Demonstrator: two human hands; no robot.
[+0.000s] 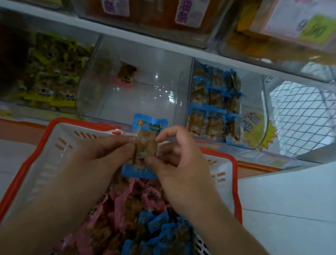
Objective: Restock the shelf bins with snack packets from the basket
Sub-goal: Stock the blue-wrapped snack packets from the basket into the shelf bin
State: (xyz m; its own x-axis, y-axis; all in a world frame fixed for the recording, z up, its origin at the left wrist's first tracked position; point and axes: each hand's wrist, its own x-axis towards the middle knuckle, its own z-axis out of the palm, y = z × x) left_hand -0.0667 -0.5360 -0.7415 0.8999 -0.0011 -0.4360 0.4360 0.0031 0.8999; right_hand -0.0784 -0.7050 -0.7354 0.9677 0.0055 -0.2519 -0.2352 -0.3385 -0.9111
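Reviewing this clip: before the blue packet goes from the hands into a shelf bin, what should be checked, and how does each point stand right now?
1. Grip: left hand and right hand both pinch the blue packet by its sides: ok.
2. Matching bin: the bin of blue packets sits up and to the right: ok.
3. Room in that bin: rows look tightly packed; free space cannot be judged: cannot tell.
4. Wrong-bin risk: the clear bin directly ahead holds one pink-edged packet, so it does not match: not ok for blue.
5. Basket stays under the hands, still holding pink and blue packets: ok.
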